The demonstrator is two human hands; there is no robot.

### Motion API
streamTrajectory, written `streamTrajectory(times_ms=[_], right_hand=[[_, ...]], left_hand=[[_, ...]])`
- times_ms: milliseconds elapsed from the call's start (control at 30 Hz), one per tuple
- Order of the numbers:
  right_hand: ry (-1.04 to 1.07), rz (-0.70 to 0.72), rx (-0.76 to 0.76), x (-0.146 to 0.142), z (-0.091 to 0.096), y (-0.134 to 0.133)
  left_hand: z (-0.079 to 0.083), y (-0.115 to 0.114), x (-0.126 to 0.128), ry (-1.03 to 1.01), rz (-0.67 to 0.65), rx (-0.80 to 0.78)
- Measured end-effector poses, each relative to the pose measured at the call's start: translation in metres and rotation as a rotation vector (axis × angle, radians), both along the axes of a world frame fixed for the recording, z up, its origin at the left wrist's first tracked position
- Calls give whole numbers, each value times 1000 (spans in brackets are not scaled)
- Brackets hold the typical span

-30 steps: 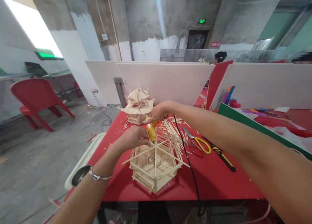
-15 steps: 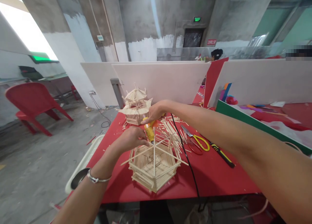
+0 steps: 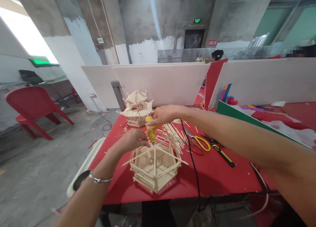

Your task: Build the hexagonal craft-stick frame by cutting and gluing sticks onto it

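Note:
My right hand (image 3: 163, 115) is wrapped round a yellow hot glue gun (image 3: 151, 133), its nozzle pointing down at the peak where thin sticks meet. Below it stands a six-sided frame of stacked wooden sticks (image 3: 156, 181), with several sticks crossing over its top. My left hand (image 3: 132, 139), a silver bracelet at the wrist, is at the frame's far left. Its thumb and fingers are pinched at a wooden stick (image 3: 138, 154) near the peak; the exact contact is partly hidden. Behind, a small tiered stick pavilion (image 3: 136, 111) stands on the table.
Loose sticks (image 3: 174, 131) lie behind the frame. To the right are yellow-handled scissors (image 3: 202, 143), black-and-yellow pliers (image 3: 223, 154) and the black cord (image 3: 195, 167). A green-edged board (image 3: 237, 116) and white partition (image 3: 160, 83) border the red table (image 3: 217, 181). Another person is beyond.
My right hand has shifted slightly and the glue gun stands more upright, its nozzle still at the peak. The cord has swung a little. My left hand stays nearly in place.

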State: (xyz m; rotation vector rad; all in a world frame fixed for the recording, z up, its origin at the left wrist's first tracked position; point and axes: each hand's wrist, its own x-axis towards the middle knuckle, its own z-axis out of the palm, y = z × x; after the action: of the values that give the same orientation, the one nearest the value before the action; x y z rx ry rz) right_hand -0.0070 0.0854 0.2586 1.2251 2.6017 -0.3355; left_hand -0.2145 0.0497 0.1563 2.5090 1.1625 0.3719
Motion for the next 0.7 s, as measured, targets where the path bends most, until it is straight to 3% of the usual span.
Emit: streamTrajectory(times_ms=[167,700], right_hand=[[59,-71,148,13,0,-24],[265,-216,284,42,-26,-89]], left_hand=[[-1,-1,1,14,53,6],[1,-4,2,-26,23,-3]])
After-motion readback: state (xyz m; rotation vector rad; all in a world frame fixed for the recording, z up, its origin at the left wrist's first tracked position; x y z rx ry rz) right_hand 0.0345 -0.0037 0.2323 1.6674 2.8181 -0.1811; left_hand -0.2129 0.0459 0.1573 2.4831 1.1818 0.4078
